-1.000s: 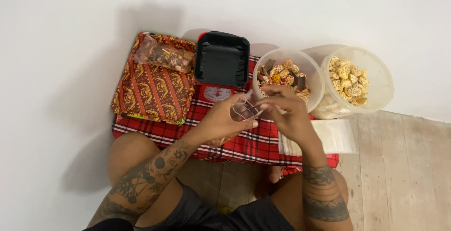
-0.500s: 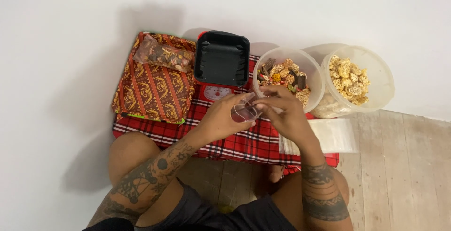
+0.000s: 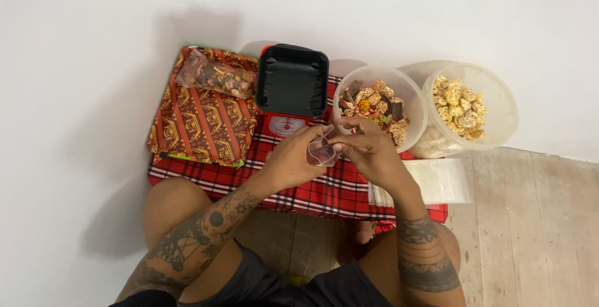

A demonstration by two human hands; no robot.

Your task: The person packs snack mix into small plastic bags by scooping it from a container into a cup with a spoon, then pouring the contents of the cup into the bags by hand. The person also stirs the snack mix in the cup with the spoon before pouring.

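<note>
Small clear plastic bag, seemingly empty, crumpled; pinched between left hand fingers and right hand fingers.

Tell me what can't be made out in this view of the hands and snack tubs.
- Head view: small clear bag, mouth hidden by left hand and right hand.
- Red scale: dial too small, black tray covers its top.
- Clear tub: near rim behind right hand.
</note>
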